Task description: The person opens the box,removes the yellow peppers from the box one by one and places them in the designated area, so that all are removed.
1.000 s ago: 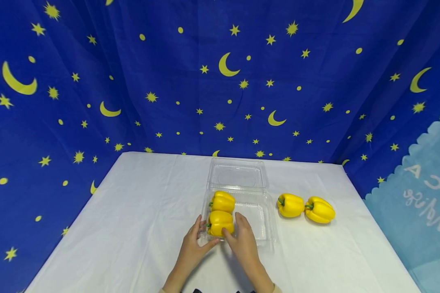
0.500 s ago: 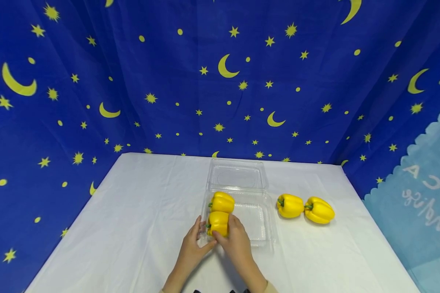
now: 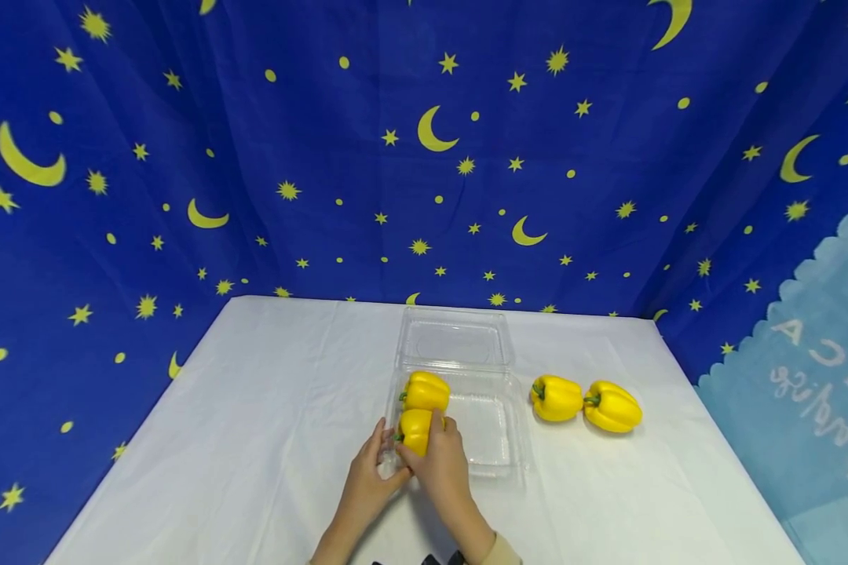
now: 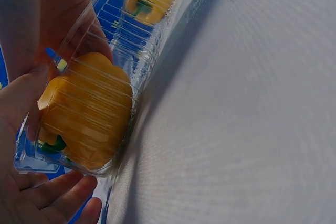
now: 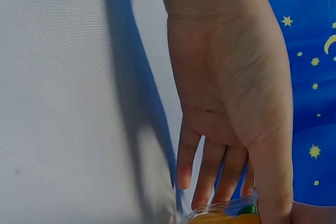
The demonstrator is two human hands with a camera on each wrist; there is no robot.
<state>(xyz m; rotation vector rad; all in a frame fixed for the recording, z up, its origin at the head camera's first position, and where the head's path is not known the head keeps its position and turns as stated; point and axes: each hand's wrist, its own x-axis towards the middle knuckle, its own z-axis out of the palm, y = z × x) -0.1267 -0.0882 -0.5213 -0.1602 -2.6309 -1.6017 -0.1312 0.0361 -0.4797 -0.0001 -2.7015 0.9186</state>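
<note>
A clear plastic clamshell container (image 3: 487, 428) lies open on the table, its lid (image 3: 455, 339) folded back. Two yellow bell peppers sit along its left side: a far pepper (image 3: 425, 389) and a near pepper (image 3: 414, 426). My right hand (image 3: 445, 469) holds the near pepper, fingers on its right side and thumb across its front. Around the container's near left corner rests my left hand (image 3: 364, 477), thumb at the front and fingers loosely extended along the wall. The left wrist view shows the near pepper (image 4: 92, 108) through the ribbed plastic, above my left fingers (image 4: 60, 195).
Right of the container, two more yellow bell peppers lie on the white cloth: one pepper (image 3: 557, 398) beside another pepper (image 3: 612, 406). A blue curtain (image 3: 353, 157) with moons and stars hangs behind. A light blue lettered cloth (image 3: 813, 392) hangs at the right.
My right hand has moved left over the near pepper, its thumb sliding toward the container's left corner. The left hand and the peppers stay about where they were.
</note>
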